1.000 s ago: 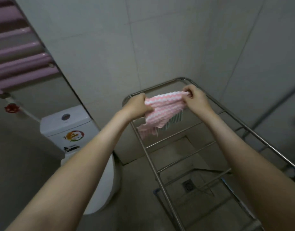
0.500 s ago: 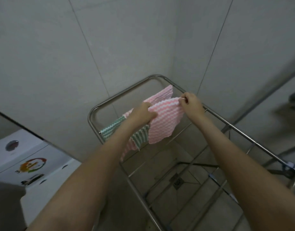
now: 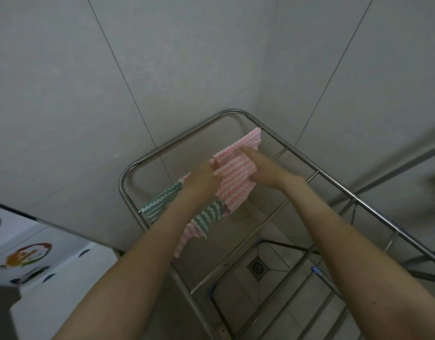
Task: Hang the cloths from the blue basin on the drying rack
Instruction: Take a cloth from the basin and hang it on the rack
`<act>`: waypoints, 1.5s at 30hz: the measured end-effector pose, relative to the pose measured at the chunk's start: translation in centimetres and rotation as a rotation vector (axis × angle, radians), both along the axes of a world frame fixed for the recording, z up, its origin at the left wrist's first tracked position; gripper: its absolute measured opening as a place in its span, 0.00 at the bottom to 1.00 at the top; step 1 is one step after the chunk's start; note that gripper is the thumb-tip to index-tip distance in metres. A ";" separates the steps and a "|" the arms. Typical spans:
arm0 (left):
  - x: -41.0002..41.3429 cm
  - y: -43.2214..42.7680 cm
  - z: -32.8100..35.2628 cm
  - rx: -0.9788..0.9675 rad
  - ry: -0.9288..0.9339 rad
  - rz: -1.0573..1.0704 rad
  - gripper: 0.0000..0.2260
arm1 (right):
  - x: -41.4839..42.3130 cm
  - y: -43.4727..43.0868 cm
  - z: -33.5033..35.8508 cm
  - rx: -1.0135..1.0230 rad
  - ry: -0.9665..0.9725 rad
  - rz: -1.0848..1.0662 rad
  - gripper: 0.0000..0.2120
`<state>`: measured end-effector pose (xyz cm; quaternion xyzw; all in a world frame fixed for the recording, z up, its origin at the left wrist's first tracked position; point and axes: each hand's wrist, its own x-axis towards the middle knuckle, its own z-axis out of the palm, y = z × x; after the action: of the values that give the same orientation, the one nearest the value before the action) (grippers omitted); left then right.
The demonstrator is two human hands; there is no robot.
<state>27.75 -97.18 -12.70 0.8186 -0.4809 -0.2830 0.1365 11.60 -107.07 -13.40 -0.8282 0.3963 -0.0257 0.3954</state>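
Note:
A pink-and-white striped cloth (image 3: pixel 236 177) is draped over a far bar of the steel drying rack (image 3: pixel 123 182), its top corner reaching the right rail. My left hand (image 3: pixel 201 180) pinches the cloth's left edge with curled fingers. Along its right side lies my right hand (image 3: pixel 258 170), fingers straight on the fabric and blurred by motion. A green-and-white striped cloth (image 3: pixel 160 204) hangs on the same bar to the left, partly behind my left forearm. Another pink cloth (image 3: pixel 187 239) dangles beneath it. The blue basin is out of view.
Grey tiled walls meet in a corner right behind the rack. A white toilet tank (image 3: pixel 39 253) with a colourful sticker stands at the lower left. Through the bare nearer rack bars I see a floor drain (image 3: pixel 257 267) and a blue clip (image 3: pixel 315 269).
The pink cloth now hangs spread over the bar instead of being stretched between both hands. My right hand left its pinch on the corner and lies flat on the fabric. The view tilted up.

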 end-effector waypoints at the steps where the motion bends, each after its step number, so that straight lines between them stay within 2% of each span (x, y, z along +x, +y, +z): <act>1: -0.2 0.0 -0.5 -0.011 -0.078 -0.008 0.22 | 0.1 0.3 -0.6 0.031 0.041 0.067 0.39; 3: -0.9 0.0 -1.2 -0.022 -0.157 -0.116 0.29 | 0.5 0.7 -1.6 -0.056 0.218 0.213 0.37; 4: -1.3 0.0 -1.5 -0.007 -0.106 -0.194 0.28 | 0.8 0.8 -2.1 -0.129 0.332 0.279 0.34; 6: -1.9 -0.2 -2.2 0.079 -0.012 -0.306 0.20 | 1.3 0.9 -2.8 -0.261 0.467 0.361 0.28; 8: -1.9 -0.5 -3.2 0.139 -0.019 -0.376 0.17 | 1.6 0.7 -3.1 -0.347 0.506 0.368 0.23; 12: -2.0 -0.7 -4.0 0.191 -0.067 -0.424 0.20 | 1.7 0.1 -4.3 -0.495 0.513 0.354 0.16; 16: -2.4 -0.6 -3.7 0.176 -0.090 -0.462 0.18 | 1.2 0.2 -4.6 -0.494 0.498 0.319 0.21; 20: -2.4 -0.6 -4.2 0.161 -0.080 -0.366 0.18 | 0.2 0.8 -4.1 -0.466 0.435 0.264 0.31; 23: -2.3 0.0 -3.0 0.126 -0.117 -0.300 0.28 | -0.2 1.8 -3.0 -0.347 0.341 0.176 0.30; 27: -2.7 1.6 -0.8 0.101 -0.134 -0.288 0.31 | -0.2 3.4 -0.8 -0.263 0.242 0.118 0.29; 31: -3.4 4.9 0.9 0.077 -0.139 -0.194 0.27 | -0.3 6.0 0.9 -0.274 0.144 0.175 0.27; 33: -3.7 7.2 1.6 0.061 -0.130 -0.141 0.23 | -0.2 7.9 1.5 -0.272 0.064 0.183 0.24; 38: -5.0 15.1 4.4 -0.011 -0.211 0.024 0.18 | 0.2 14.2 3.1 -0.271 0.002 0.300 0.17; 45: -6.3 28.1 7.7 0.031 -0.253 0.272 0.17 | 2.6 24.9 6.1 -0.268 -0.025 0.567 0.18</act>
<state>21.41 -69.03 -5.04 0.9071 -0.3747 -0.1640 0.0995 14.17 -82.22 -7.25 -0.9501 0.1375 0.0234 0.2790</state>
